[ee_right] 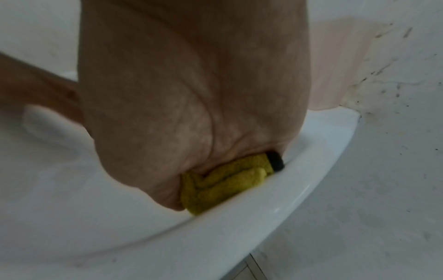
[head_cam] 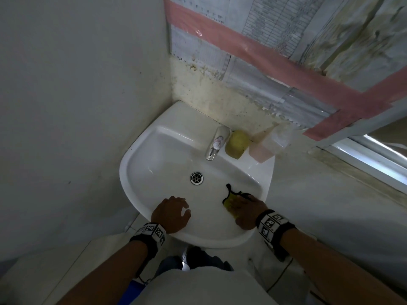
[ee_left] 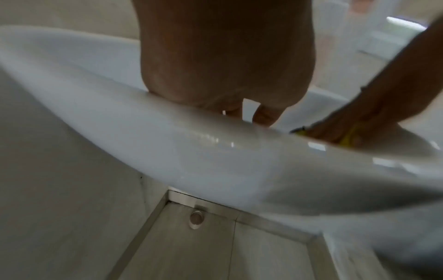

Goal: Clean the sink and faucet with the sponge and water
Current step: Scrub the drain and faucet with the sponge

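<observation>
Down in the white sink (head_cam: 154, 150), near the front right side of the bowl, my right hand (head_cam: 244, 213) presses on the yellow sponge (head_cam: 230, 202). My fingers lie over it and hold it against the sink wall just under the rim. From my right wrist the sponge (ee_right: 225, 181) looks folded and soft, with a black edge at one end. A thin black bit sticks out from it toward the drain (head_cam: 196, 178).

My left hand (head_cam: 171, 214) rests on the front rim of the sink. Its fingers are loose and a little bent, reaching into the bowl, and they hold nothing. From my left wrist I see those fingers (ee_left: 263, 115) go over the rim.

At the back of the sink stands the shiny faucet (head_cam: 217, 143). Just beside it on the right sits a round yellow thing (head_cam: 236, 144), and next to that a pale pink cup (head_cam: 262, 148). Pink tape (head_cam: 242, 46) holds papers on the wall above
</observation>
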